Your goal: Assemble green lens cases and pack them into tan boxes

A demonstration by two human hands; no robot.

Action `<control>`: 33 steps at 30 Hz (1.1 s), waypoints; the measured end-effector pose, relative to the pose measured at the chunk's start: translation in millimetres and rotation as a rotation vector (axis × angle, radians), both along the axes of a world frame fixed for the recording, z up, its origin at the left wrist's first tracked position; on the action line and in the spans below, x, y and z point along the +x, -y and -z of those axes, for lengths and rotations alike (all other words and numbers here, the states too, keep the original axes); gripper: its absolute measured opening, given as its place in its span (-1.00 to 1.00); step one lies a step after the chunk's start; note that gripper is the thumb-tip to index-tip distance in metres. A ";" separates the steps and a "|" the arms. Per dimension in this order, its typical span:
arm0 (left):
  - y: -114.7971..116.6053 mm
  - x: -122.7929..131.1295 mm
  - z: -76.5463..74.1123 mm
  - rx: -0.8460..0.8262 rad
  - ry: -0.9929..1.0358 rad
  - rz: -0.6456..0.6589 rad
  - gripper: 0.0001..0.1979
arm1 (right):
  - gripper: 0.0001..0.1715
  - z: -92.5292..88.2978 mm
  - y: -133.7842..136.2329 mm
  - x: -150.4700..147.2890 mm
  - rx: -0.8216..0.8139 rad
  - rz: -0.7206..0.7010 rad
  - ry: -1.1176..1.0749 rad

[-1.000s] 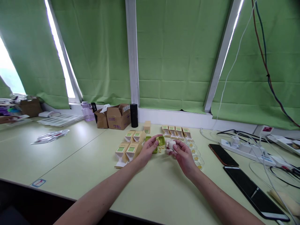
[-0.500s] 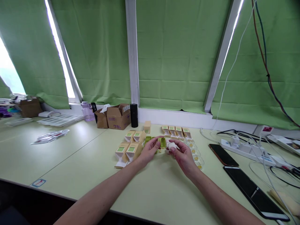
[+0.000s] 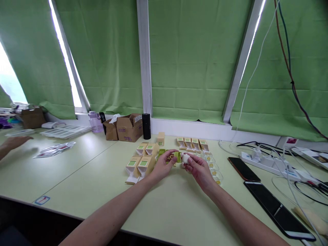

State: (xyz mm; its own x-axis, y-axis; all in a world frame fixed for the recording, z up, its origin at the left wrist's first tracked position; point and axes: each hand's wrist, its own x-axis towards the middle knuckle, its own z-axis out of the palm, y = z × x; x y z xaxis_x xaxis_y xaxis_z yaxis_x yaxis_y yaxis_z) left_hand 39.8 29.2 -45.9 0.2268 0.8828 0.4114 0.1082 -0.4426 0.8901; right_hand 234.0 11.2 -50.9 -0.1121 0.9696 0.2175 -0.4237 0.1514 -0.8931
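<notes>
My left hand is closed on a small green plastic case, held between thumb and fingers above the table. Just to its right, my right hand pinches a small white rounded piece, close beside the case; its exact kind is too small to tell. More green pieces lie behind my left hand, partly hidden by it. Clear plastic cups with yellow centres stand in a row right of my right hand. To the left are several small cartons with green labels, their flaps open.
More open cartons line up at the back, near a single upright carton. Cardboard boxes and a black bottle stand behind. Phones and a power strip with cables lie right. Another person's hand reaches in at far left.
The white piece has shifted slightly left and turned in my right hand, nearer the green case. Another person's hand has come into view at the left edge.
</notes>
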 end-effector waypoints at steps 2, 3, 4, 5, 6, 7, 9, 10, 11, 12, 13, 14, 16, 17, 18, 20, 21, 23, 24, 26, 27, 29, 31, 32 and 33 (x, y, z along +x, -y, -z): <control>-0.1 -0.3 0.5 0.014 -0.027 -0.015 -0.27 | -0.32 0.0 0.2 0.0 0.018 0.013 0.005; 0.2 -0.3 0.4 0.026 -0.039 -0.018 -0.28 | -0.33 0.1 0.2 -0.3 0.028 0.028 0.017; 0.7 -0.1 0.2 0.040 -0.049 -0.017 -0.30 | -0.34 0.1 0.3 -0.7 0.036 0.044 0.030; 1.3 0.1 -0.3 0.055 -0.055 -0.013 -0.32 | -0.35 0.0 0.3 -1.3 0.044 0.058 0.039; 2.0 0.5 -0.7 0.068 -0.059 -0.008 -0.35 | -0.37 -0.1 0.5 -1.9 0.051 0.070 0.047; 2.7 0.8 -1.2 0.079 -0.063 -0.005 -0.37 | -0.38 -0.4 0.7 -2.5 0.058 0.079 0.055; 4.0 1.3 -2.0 0.094 -0.077 -0.009 -0.40 | -0.40 -1.3 1.4 -3.2 0.071 0.089 0.078; 4.5 1.4 -2.2 0.098 -0.087 -0.016 -0.41 | -0.41 -1.7 1.7 -3.4 0.079 0.090 0.093; 4.8 1.4 -2.3 0.103 -0.099 -0.023 -0.43 | -0.42 -2.1 2.0 -3.4 0.086 0.089 0.108; 5.1 1.3 -2.3 0.107 -0.111 -0.029 -0.45 | -0.42 -2.5 2.2 -3.3 0.091 0.088 0.121; 5.1 1.1 -2.1 0.112 -0.122 -0.035 -0.47 | -0.42 -2.8 2.4 -3.0 0.094 0.085 0.133; 5.1 1.0 -1.9 0.116 -0.131 -0.040 -0.49 | -0.43 -3.0 2.4 -2.7 0.096 0.085 0.142; 4.8 0.6 -1.2 0.126 -0.146 -0.047 -0.50 | -0.43 -3.3 2.3 -2.1 0.100 0.086 0.162; 4.6 0.5 -0.9 0.130 -0.151 -0.050 -0.50 | -0.43 -3.4 2.3 -1.8 0.104 0.086 0.172; 4.5 0.4 -0.7 0.134 -0.156 -0.053 -0.50 | -0.43 -3.4 2.2 -1.7 0.107 0.085 0.179; 4.5 0.2 -0.3 0.137 -0.162 -0.057 -0.50 | -0.42 -3.5 2.2 -1.7 0.109 0.087 0.183; 4.7 0.1 -0.1 0.136 -0.166 -0.056 -0.50 | -0.42 -3.5 2.3 -1.8 0.108 0.087 0.180; 4.9 0.1 0.2 0.127 -0.172 -0.062 -0.51 | -0.41 -3.5 2.6 -2.2 0.104 0.088 0.174; 5.0 0.1 0.4 0.118 -0.173 -0.069 -0.51 | -0.42 -3.5 2.8 -2.4 0.102 0.088 0.172; 4.6 0.2 0.9 0.097 -0.165 -0.077 -0.50 | -0.42 -3.6 3.1 -2.8 0.101 0.088 0.176; 4.3 0.3 1.3 0.089 -0.158 -0.075 -0.49 | -0.43 -3.6 3.1 -3.0 0.102 0.091 0.179; 3.6 0.6 1.9 0.081 -0.147 -0.060 -0.49 | -0.42 -3.5 3.3 -3.5 0.105 0.101 0.180; 3.8 1.0 2.3 0.076 -0.143 -0.053 -0.51 | -0.40 -3.4 3.5 -4.0 0.110 0.106 0.178; 4.2 1.3 2.3 0.071 -0.142 -0.053 -0.53 | -0.39 -3.2 3.7 -4.1 0.114 0.106 0.177; 4.9 1.6 2.1 0.066 -0.140 -0.053 -0.55 | -0.38 -3.0 3.9 -4.2 0.119 0.106 0.178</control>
State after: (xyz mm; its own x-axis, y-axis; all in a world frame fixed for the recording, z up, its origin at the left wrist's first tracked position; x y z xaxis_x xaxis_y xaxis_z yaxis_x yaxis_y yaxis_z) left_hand 41.4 24.3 -48.0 0.2398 0.8672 0.4365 0.2535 -0.4899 0.8341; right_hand 229.7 7.2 -47.9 -0.0580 0.9468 0.3165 -0.2374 0.2948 -0.9256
